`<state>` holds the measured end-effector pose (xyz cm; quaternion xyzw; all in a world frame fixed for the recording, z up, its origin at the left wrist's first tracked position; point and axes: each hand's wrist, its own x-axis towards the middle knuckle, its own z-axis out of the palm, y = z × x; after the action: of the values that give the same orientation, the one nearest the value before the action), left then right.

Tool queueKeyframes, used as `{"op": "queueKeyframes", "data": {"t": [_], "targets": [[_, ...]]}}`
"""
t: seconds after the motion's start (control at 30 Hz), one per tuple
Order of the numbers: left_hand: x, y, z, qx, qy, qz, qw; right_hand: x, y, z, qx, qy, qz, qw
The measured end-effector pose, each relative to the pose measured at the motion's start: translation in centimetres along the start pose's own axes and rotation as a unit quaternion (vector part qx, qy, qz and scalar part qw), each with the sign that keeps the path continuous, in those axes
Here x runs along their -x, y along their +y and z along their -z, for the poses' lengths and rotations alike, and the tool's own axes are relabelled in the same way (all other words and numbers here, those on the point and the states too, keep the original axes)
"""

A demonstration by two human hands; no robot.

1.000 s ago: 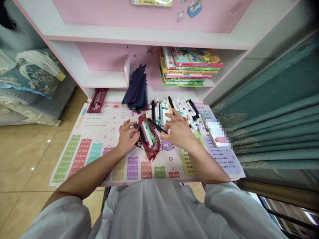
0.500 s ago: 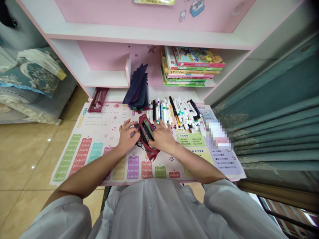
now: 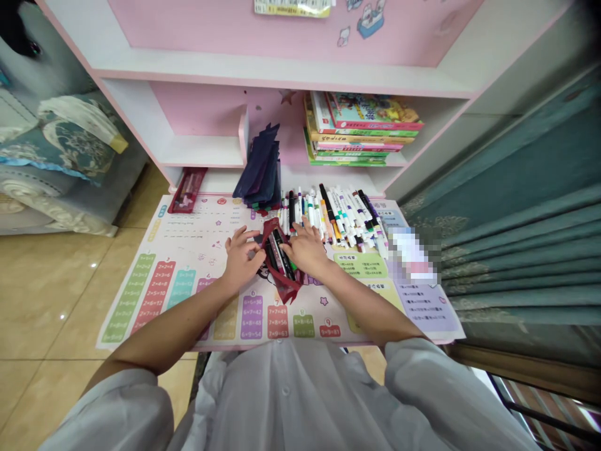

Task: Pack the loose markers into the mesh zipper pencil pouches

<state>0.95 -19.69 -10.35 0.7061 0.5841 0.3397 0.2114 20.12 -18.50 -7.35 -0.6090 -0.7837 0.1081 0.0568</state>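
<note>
A dark red pencil pouch (image 3: 279, 260) lies open on a printed multiplication-table mat (image 3: 188, 228), its long axis pointing away from the person, tilted slightly. At least three markers (image 3: 280, 254) are held inside it. The curled fingers of the left hand (image 3: 240, 258) and the spread fingers of the right hand (image 3: 306, 249) are placed at its two edges; whether it is gripped cannot be told. Numerous loose markers (image 3: 333, 216), too many to count, are ranged just beyond.

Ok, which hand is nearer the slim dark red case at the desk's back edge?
The left hand is nearer, in front of the case and to its right, at the dark red pouch. The right hand is farther, on the pouch's other side.
</note>
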Motion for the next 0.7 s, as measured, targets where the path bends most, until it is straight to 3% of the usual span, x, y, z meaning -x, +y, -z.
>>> {"op": "queueKeyframes", "data": {"t": [0.23, 0.7], "targets": [[0.2, 0.6, 0.3, -0.014, -0.009, 0.013, 1.000, -0.3, 0.0, -0.4, -0.077, 0.037, 0.040, 0.996], [0.4, -0.2, -0.2, -0.005, 0.002, 0.008, 1.000, 0.6, -1.2, -2.7, -0.193, 0.010, 0.132, 0.972]]}}
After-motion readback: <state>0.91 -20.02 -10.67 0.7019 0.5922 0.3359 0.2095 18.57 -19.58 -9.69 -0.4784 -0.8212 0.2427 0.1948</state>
